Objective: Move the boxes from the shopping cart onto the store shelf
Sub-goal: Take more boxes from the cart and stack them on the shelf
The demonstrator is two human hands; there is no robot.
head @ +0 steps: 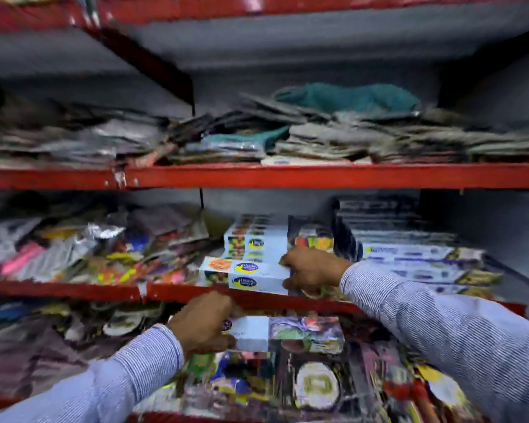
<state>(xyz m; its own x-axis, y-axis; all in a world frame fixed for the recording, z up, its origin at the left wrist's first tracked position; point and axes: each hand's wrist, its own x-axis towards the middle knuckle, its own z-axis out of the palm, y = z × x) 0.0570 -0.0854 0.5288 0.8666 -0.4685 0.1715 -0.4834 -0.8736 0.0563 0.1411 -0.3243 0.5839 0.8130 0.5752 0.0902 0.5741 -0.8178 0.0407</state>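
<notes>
My right hand [310,271] grips the right end of a pale blue box [248,274] with a yellow-and-blue logo, lying at the front of the middle red shelf [74,290]. Behind it stands a stack of matching boxes [255,239]. My left hand [203,323] holds another such box [287,332] by its left end, just below the shelf's front edge. The shopping cart is out of view. The picture is blurred.
Loose colourful packets [104,251] crowd the left of the middle shelf. Flat dark boxes [409,248] are stacked at its right. The upper shelf [287,175] carries piles of folded packs. More packets [287,386] fill the bottom shelf.
</notes>
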